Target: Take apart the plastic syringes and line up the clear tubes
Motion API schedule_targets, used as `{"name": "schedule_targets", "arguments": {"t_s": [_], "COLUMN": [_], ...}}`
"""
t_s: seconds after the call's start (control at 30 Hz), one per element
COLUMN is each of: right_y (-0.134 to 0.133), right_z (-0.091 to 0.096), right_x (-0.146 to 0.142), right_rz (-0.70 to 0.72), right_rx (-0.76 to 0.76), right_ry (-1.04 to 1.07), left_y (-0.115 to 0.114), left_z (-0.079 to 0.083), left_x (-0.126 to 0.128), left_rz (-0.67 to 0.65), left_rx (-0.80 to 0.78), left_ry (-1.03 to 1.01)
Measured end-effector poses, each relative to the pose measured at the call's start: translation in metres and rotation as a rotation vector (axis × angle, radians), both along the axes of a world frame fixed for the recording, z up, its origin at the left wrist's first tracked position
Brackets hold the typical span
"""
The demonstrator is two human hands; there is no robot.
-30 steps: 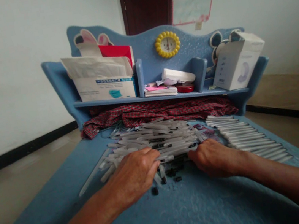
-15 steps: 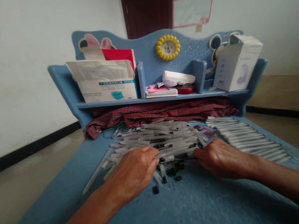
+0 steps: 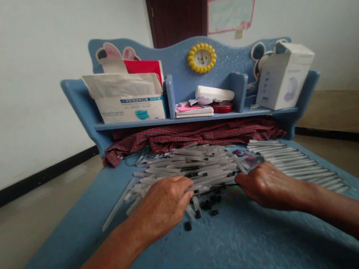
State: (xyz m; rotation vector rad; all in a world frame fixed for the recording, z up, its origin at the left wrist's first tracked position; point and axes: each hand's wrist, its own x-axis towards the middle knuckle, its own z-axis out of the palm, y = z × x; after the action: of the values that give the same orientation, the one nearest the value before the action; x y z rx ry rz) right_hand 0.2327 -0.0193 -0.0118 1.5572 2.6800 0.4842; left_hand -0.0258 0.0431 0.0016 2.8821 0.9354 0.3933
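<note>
A loose heap of clear plastic pen tubes (image 3: 188,165) lies in the middle of the blue desk (image 3: 220,248). My left hand (image 3: 164,204) rests at the heap's near edge with its fingers curled and pinched on a thin tube. My right hand (image 3: 267,186) is beside it to the right, fingers closed, apparently on the other end of the same thin tube. Several small black caps (image 3: 209,205) lie scattered between and just in front of the hands. A neat row of tubes (image 3: 296,165) lies laid out to the right of my right hand.
A red checked cloth (image 3: 193,134) is bunched under the desk's shelf. On the shelf stand a mask box (image 3: 130,101), papers (image 3: 194,108), a red tin (image 3: 222,107) and a white carton (image 3: 283,74). A yellow clock (image 3: 201,58) is on the backboard. Floor lies either side.
My right hand has slid slightly to the right, away from my left hand. The view has shifted a little; the heap and row lie as before.
</note>
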Motion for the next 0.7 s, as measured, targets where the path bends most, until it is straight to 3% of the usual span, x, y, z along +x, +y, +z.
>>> {"name": "schedule_targets", "arguments": {"t_s": [0.3,0.53,0.7], "right_y": [0.0,-0.001,0.001], "right_z": [0.004,0.025,0.04], "right_x": [-0.003,-0.014,-0.014], "right_rz": [0.1,0.182,0.225], "right_rx": [0.111,0.204,0.215], "right_ry": [-0.063,-0.193,-0.204], "left_y": [-0.004,-0.002,-0.003], "left_z": [-0.001,0.002,0.01], "left_x": [0.004,0.004,0.004], "left_rz": [-0.035,-0.005,0.105], "left_rx": [-0.083,-0.166,-0.422], "left_ry": [-0.001,-0.066,-0.156]}}
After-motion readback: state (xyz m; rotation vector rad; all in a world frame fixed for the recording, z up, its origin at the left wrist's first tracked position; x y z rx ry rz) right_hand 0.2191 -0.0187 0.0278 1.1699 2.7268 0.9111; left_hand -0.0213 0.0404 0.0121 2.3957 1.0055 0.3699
